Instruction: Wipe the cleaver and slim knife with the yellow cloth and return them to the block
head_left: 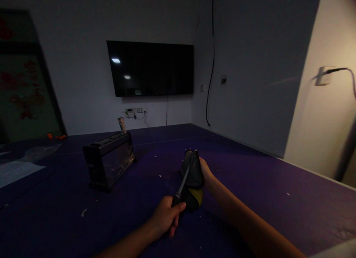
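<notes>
My left hand (pixel 166 216) is closed around the dark handle of a knife (pixel 182 185), whose pale blade slants up and away. The blade runs into the top of a black sharpener-like tool with a yellow base (pixel 193 184) standing on the purple surface (pixel 250 191). My right hand (pixel 206 172) grips that tool from its right side, fingers wrapped behind it. The room is dim and the blade tip is hidden in the tool's slot.
A black knife block or rack (pixel 108 162) with a clear front stands to the left, a pale handle (pixel 121 125) sticking up behind it. Papers (pixel 16 169) lie at far left. A dark wall screen (pixel 151 69) hangs ahead; a wall rises on the right.
</notes>
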`<state>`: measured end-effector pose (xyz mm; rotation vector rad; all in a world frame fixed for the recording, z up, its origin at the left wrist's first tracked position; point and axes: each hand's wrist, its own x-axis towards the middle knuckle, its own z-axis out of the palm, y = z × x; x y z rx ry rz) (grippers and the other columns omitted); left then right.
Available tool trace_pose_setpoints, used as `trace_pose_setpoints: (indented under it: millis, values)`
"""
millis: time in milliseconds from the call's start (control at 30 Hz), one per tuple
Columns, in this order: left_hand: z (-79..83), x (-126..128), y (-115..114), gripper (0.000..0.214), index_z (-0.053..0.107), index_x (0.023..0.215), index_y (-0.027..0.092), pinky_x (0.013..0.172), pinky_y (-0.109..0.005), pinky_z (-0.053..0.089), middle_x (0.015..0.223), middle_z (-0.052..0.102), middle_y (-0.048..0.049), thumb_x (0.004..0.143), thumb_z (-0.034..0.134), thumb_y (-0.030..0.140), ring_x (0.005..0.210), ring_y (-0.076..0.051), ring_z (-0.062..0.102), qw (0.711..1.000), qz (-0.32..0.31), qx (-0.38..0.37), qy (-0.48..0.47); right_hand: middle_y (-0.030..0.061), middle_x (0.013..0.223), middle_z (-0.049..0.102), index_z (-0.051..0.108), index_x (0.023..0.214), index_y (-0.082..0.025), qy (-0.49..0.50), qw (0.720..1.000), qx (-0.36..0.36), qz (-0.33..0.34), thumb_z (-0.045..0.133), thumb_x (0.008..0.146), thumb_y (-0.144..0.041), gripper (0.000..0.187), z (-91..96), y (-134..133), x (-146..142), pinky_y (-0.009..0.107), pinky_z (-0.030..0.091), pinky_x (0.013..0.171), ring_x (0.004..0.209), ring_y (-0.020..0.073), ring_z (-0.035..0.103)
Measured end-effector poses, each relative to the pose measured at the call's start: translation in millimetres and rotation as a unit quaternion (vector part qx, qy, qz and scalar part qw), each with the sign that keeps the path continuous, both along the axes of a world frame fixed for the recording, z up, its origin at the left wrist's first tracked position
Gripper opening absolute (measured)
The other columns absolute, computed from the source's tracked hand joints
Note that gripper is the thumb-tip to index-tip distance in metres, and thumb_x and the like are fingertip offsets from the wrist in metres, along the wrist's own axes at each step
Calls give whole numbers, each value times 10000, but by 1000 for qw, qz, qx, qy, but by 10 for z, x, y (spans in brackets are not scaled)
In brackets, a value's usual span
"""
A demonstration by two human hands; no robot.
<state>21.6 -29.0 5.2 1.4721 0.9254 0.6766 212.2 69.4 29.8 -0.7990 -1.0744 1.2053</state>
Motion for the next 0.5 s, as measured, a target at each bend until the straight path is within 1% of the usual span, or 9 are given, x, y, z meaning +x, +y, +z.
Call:
trace_pose_setpoints:
  millis: [67, 167, 267, 400, 500]
  values:
    - [-12, 1, 7, 457, 384, 467, 179, 254, -179, 216, 331, 390, 53, 665, 519, 568, 219, -69, 347, 1000, 1, -5, -2, 16, 654, 631, 550, 738, -220, 32, 999, -2, -15, 527, 715, -427, 210, 21, -28, -35, 321, 474, 612, 565, 176, 579]
    - [-15, 5, 13, 455, 380, 464, 181, 249, -179, 211, 324, 380, 56, 662, 517, 567, 217, -72, 348, 1000, 4, -9, -1, 21, 642, 633, 557, 741, -208, 51, 998, -9, -21, 546, 723, -379, 172, 56, -81, -78, 313, 475, 569, 543, 177, 577]
    - [-2, 13, 10, 424, 393, 504, 181, 248, -177, 207, 334, 396, 61, 657, 528, 552, 220, -70, 346, 1000, 9, -8, -4, 16, 602, 625, 563, 717, -201, 59, 998, -15, -27, 554, 733, -333, 132, 83, -113, -91, 282, 464, 511, 505, 164, 566]
    - [0, 21, 8, 411, 410, 562, 181, 250, -181, 221, 339, 403, 73, 632, 537, 565, 219, -70, 338, 1000, 15, -16, -14, 0, 554, 613, 565, 674, -192, 64, 997, -21, -39, 557, 741, -297, 125, 91, -98, -91, 242, 438, 448, 450, 138, 545]
    - [-7, 22, 6, 421, 416, 578, 180, 248, -185, 218, 335, 396, 77, 619, 538, 581, 217, -74, 342, 1000, 16, -12, -19, -10, 529, 607, 565, 659, -189, 67, 997, -22, -43, 555, 740, -265, 112, 91, -80, -107, 229, 429, 429, 425, 128, 534]
